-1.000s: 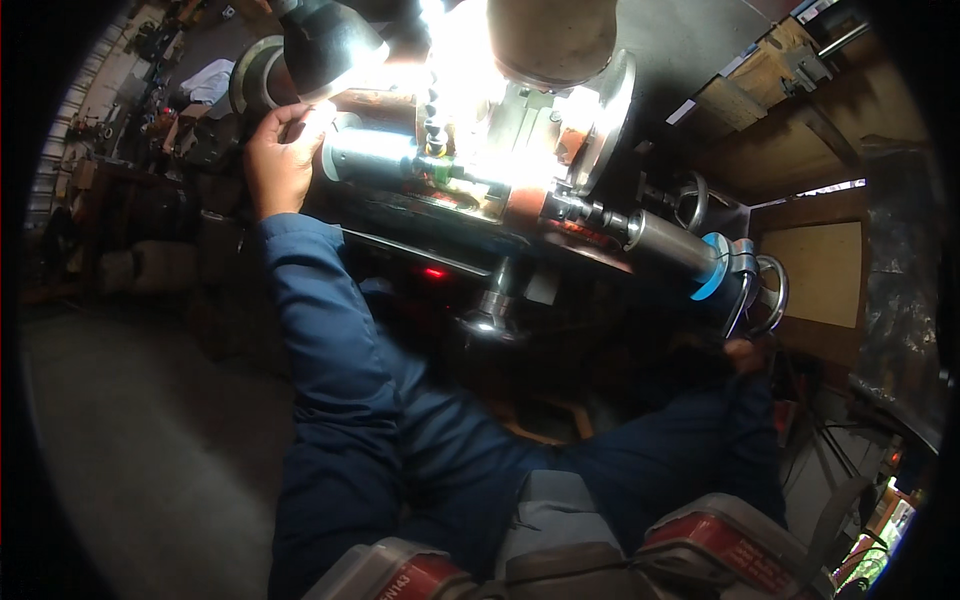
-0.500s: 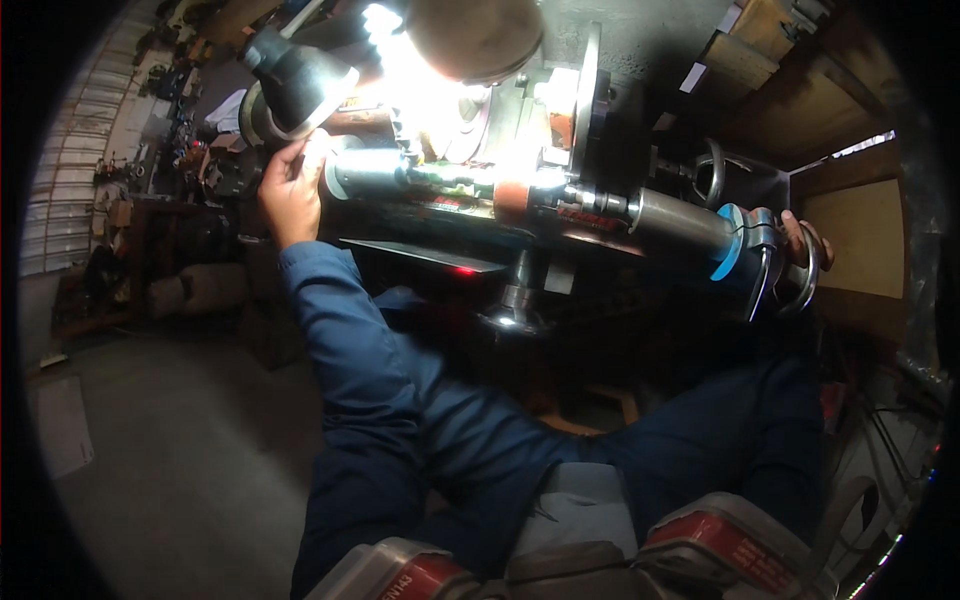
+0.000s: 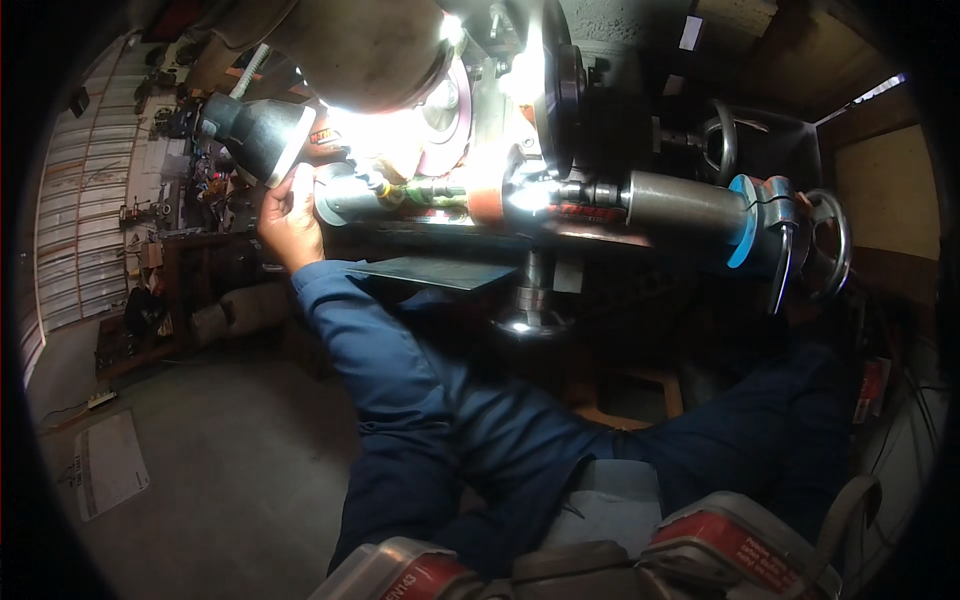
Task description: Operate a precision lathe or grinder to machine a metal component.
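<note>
My left hand (image 3: 290,225) is closed at the left end of a short grey metal cylinder (image 3: 350,195) on a bench machine, thumb and fingers against its rim. Just above the hand hangs the black shade of a work lamp (image 3: 260,137). A thin shaft (image 3: 435,190) runs right from the cylinder through glare to a thicker steel barrel (image 3: 680,205). That barrel ends in a blue ring (image 3: 742,222), a clamp with a lever (image 3: 783,262) and a chrome handwheel (image 3: 829,245). The dark right sleeve reaches toward the handwheel; my right hand is hidden there.
A pale grinding wheel (image 3: 450,115) stands behind the shaft, beneath a large rounded housing (image 3: 365,50). A flat metal plate (image 3: 440,271) juts out below the shaft, beside a round chrome knob (image 3: 530,320). Cluttered shelves (image 3: 200,170) line the left wall.
The whole view has shifted, with the housing now larger and further left. Fingers that showed at the handwheel no longer show clearly. My left hand stays at the cylinder's end.
</note>
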